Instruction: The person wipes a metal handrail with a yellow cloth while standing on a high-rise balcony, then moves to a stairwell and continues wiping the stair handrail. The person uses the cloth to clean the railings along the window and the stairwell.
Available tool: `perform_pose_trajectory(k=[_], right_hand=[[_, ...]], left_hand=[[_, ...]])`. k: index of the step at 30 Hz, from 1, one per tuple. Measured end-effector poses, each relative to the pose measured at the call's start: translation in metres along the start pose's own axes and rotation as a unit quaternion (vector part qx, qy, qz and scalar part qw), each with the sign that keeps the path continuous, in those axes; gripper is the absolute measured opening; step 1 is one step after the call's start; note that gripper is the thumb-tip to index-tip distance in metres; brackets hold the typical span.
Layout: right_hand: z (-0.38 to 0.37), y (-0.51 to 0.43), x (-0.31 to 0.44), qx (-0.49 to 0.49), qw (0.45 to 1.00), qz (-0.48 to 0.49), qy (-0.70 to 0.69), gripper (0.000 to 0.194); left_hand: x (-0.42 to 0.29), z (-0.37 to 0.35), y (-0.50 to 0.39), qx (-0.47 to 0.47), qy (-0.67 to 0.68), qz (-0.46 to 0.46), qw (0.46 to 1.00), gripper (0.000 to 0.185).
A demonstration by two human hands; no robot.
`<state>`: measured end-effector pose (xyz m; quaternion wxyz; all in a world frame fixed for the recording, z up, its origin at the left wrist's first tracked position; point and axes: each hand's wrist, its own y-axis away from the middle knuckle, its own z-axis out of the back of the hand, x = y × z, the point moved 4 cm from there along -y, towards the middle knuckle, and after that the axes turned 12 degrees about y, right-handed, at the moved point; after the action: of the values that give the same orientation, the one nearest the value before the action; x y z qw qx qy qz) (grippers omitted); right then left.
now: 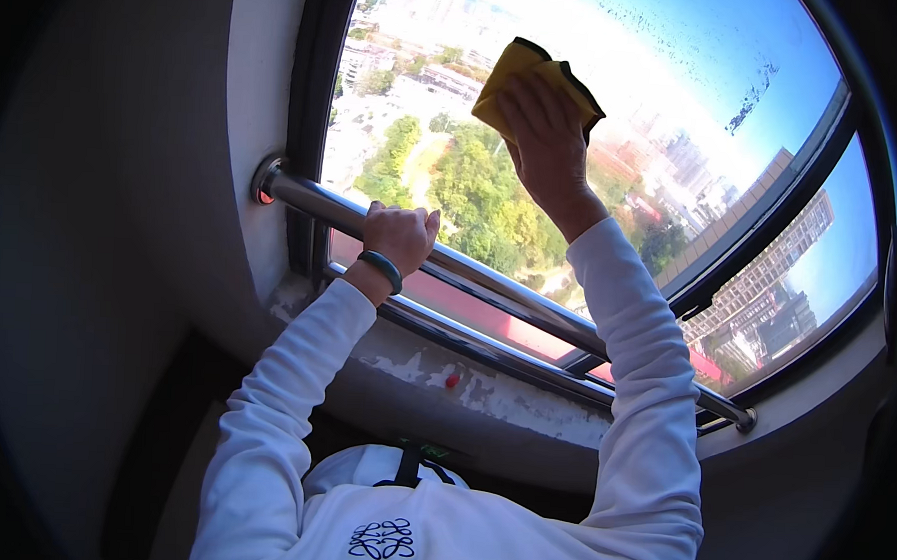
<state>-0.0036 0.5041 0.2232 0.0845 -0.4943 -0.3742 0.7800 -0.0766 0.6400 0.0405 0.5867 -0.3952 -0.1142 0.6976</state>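
My right hand (544,145) is raised and presses a folded yellow cloth with dark edging (501,102) against the window pane (653,71). Its fingers lie spread over the cloth. Lower and to the left, my left hand (399,236) grips the upper metal guard rail (508,290), its fingers wrapped over the top. A dark bangle (381,268) circles that wrist. Dark specks and a streak (753,98) mark the glass to the right of the cloth.
A second metal rail (483,340) runs below the first. Beneath it, the window ledge (540,415) has peeling paint and a small red object (452,381). A dark window frame (766,234) divides the panes at right. Trees and buildings far below show through the glass.
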Motion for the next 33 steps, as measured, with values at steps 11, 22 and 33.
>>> perform_pose_trajectory(k=[11,22,33], right_hand=[[-0.002,-0.041,-0.043,-0.078,0.987,-0.096,0.101,0.049],[-0.022,-0.001,0.039,0.067,0.994,0.071,0.046,0.056],[-0.067,-0.060,0.106,0.035,0.987,0.158,-0.021,0.050]], left_hand=[[-0.003,-0.008,0.002,0.002,0.009,0.008,1.000,0.042],[0.051,0.024,-0.003,-0.020,-0.062,0.057,0.996,0.043],[0.052,0.029,-0.002,-0.036,-0.038,0.046,0.998,0.043]])
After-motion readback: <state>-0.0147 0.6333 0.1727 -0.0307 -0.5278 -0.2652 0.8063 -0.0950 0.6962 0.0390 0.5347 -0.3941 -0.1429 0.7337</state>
